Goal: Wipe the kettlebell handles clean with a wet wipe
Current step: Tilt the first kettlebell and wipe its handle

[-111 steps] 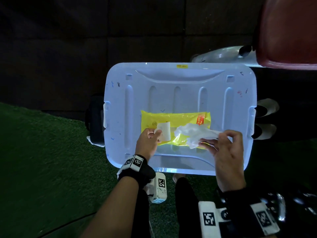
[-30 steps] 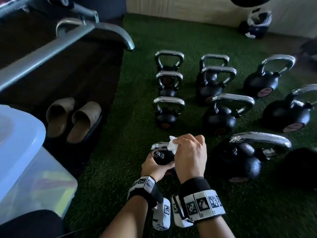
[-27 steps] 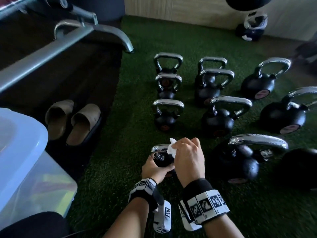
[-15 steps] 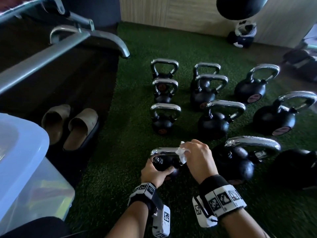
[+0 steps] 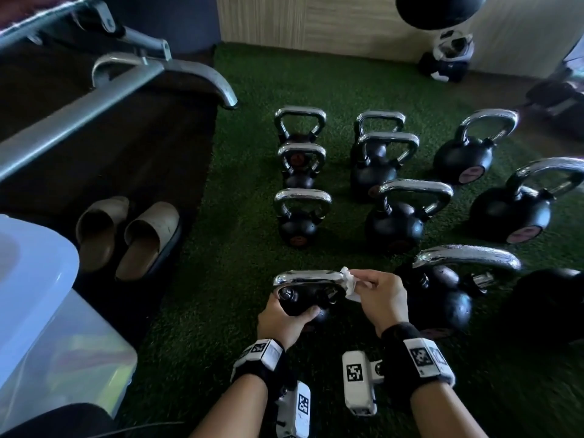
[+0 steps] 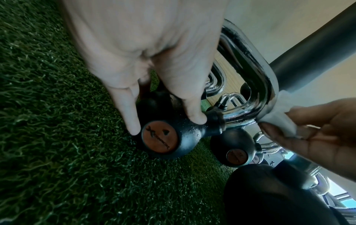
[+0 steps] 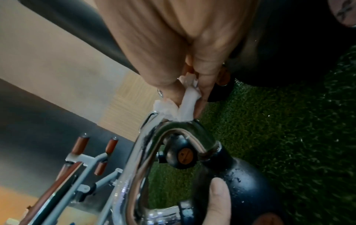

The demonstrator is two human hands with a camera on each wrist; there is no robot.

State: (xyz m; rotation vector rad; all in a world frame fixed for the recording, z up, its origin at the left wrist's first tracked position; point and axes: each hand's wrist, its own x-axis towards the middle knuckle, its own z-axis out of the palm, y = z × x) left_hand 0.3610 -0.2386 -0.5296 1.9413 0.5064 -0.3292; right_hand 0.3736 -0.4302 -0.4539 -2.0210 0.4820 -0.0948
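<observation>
A small black kettlebell [image 5: 300,300] [image 6: 185,134] [image 7: 240,179] with a chrome handle [image 5: 308,277] [image 6: 256,91] [image 7: 154,152] stands on the green turf nearest me. My left hand [image 5: 284,317] [image 6: 154,85] grips its black body, fingers on the ball beside the orange badge. My right hand [image 5: 377,297] [image 7: 185,73] pinches a crumpled white wet wipe [image 5: 349,282] [image 6: 279,112] [image 7: 179,106] against the handle's right corner.
Several more chrome-handled kettlebells [image 5: 395,216] stand in rows on the turf beyond and to the right; a large one [image 5: 448,292] sits just beside my right hand. A pair of slippers [image 5: 126,235], a clear storage bin [image 5: 38,311] and a metal bench frame [image 5: 94,99] are at the left.
My right hand has slid the wipe along the handle from near its left end to the right corner. The left hand keeps its hold on the kettlebell body.
</observation>
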